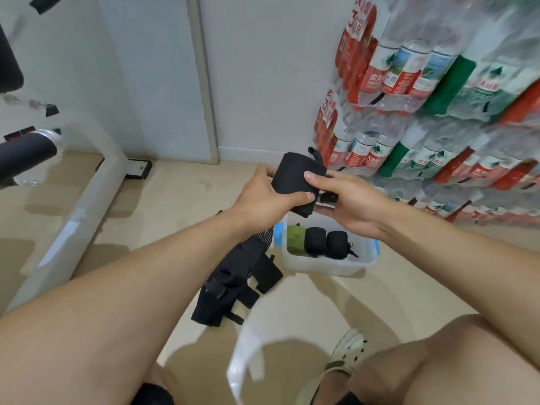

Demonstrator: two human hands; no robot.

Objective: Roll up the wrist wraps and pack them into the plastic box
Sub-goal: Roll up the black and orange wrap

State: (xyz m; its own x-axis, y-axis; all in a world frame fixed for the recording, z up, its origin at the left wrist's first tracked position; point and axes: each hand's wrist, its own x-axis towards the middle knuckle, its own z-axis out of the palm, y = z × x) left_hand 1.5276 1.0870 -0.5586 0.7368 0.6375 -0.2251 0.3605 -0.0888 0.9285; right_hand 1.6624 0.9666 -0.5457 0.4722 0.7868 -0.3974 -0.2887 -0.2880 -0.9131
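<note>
Beige flooring (152,217) carried the plastic box (327,266), which held one green roll (295,240) and two black rolls (325,244). Above it, your left hand (263,197) and right hand (347,204) both gripped a black wrist wrap (295,178), apparently near fully rolled. Unrolled black wraps (230,287) lay just left of the box, near stacked water bottle packs (438,112).

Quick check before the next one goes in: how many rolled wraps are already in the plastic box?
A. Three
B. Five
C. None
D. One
A: the plastic box holds one green roll and two black rolls side by side, while both hands, left hand and right hand, hold another black wrap above it.
</note>
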